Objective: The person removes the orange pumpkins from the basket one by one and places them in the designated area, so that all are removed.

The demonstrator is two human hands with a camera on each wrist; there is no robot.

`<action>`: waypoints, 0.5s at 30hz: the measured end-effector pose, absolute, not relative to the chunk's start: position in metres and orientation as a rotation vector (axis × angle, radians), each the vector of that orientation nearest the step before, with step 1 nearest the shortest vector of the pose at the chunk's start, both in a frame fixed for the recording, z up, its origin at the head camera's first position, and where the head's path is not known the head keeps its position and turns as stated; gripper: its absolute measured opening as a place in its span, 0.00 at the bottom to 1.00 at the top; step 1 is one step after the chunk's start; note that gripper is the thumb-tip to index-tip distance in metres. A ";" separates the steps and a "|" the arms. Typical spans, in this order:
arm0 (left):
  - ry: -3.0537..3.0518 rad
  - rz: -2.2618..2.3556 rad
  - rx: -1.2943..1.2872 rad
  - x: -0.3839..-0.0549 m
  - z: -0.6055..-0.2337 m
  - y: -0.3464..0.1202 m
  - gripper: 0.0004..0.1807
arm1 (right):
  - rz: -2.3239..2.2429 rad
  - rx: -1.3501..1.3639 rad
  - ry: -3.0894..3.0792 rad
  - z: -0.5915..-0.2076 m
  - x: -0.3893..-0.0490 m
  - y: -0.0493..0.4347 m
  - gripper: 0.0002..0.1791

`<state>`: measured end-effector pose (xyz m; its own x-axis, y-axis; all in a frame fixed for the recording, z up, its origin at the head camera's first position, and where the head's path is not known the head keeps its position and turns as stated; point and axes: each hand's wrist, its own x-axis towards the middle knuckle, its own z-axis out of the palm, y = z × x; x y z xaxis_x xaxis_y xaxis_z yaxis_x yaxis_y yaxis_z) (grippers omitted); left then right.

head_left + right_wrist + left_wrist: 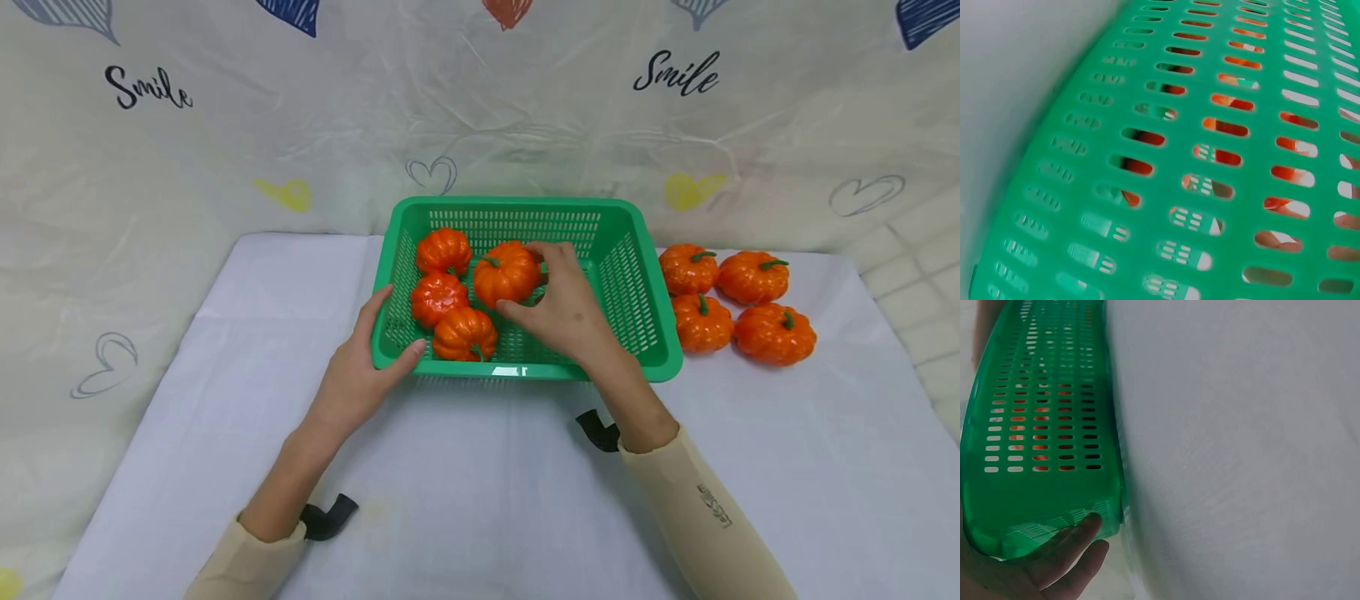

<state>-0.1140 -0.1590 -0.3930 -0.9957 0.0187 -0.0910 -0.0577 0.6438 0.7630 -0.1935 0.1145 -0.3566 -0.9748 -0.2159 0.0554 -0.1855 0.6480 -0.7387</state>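
A green plastic basket (525, 371) with slotted walls stands on the white-covered table. My right hand (562, 304) reaches over its front rim and holds an orange toy pumpkin (504, 277) between thumb and fingers, inside the basket. Three more pumpkins line the basket's left part: one at the back (442, 250), a glossy redder one (437, 298) in the middle, and one at the front (465, 335). At the front left corner my left hand (360, 375) holds the basket, thumb at the rim, other fingers (1072, 550) along the outer wall.
Several orange pumpkins with green stems, such as the nearest one (701, 323), sit in a group on the table (465, 483) right of the basket. Behind the table hangs a pale sheet (525, 108) printed with hearts and "Smile".
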 end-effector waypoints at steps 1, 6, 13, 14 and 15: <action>2.764 1.289 -0.033 -0.114 -0.393 -0.159 0.47 | -1.272 -0.341 2.818 -0.356 -0.193 0.116 0.45; 2.759 1.295 -0.033 -0.113 -0.394 -0.159 0.47 | -1.376 -0.335 2.811 -0.354 -0.188 0.121 0.43; 2.759 1.300 -0.031 -0.113 -0.393 -0.159 0.47 | -1.489 -0.428 2.822 -0.350 -0.183 0.133 0.39; 2.759 1.301 -0.031 -0.113 -0.393 -0.159 0.47 | -1.496 -0.446 2.821 -0.349 -0.182 0.135 0.39; 2.760 1.302 -0.032 -0.114 -0.393 -0.159 0.47 | -1.495 -0.459 2.822 -0.349 -0.182 0.136 0.39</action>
<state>-0.1135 -0.1593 -0.3931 -0.9958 0.0192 -0.0900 -0.0572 0.6365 0.7692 -0.1820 0.1359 -0.3485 -0.9560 -0.2090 0.2060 -0.2879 0.5308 -0.7971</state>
